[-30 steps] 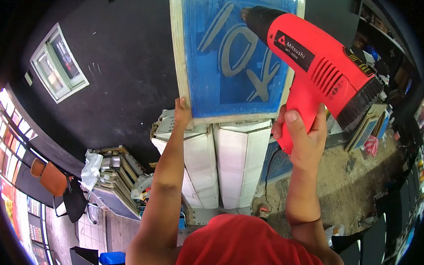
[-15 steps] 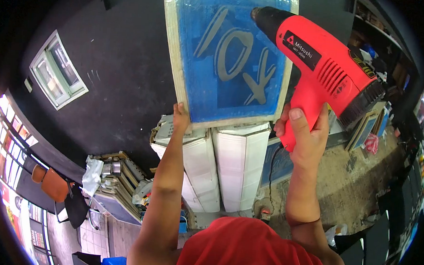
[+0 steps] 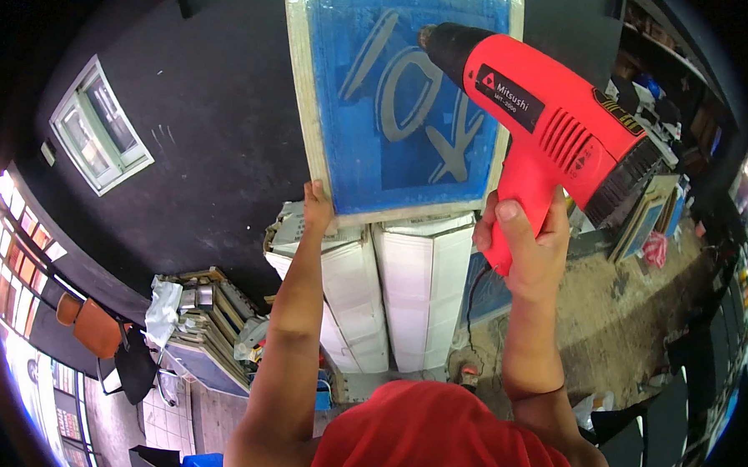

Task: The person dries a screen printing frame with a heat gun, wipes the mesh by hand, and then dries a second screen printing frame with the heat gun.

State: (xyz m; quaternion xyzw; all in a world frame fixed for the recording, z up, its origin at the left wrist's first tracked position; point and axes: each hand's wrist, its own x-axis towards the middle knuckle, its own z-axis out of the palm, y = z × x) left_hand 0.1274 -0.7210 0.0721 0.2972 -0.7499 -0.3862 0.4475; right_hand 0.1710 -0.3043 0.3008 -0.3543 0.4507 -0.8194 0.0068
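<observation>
My right hand (image 3: 531,240) is wrapped round the handle of a red heat gun (image 3: 546,107). The gun's dark nozzle points left, in front of the upper part of a blue screen (image 3: 361,149) that bears pale grey markings. A light wooden frame borders this screen, which stands upright on two tall white boxes (image 3: 426,286). At the frame's lower left corner, my left hand (image 3: 318,204) grips the edge, its fingers partly hidden behind the wood. A dark cord hangs from the base of the gun's handle.
Behind the screen rises a dark wall with a small window (image 3: 103,126). Stacked frames (image 3: 211,335) lean at the lower left, near an orange chair (image 3: 96,326). More frames (image 3: 641,224) and a red-and-white bag (image 3: 655,249) stand on the right.
The heat gun and my right hand have moved a little to the left across the screen. My left hand stays at the frame's corner.
</observation>
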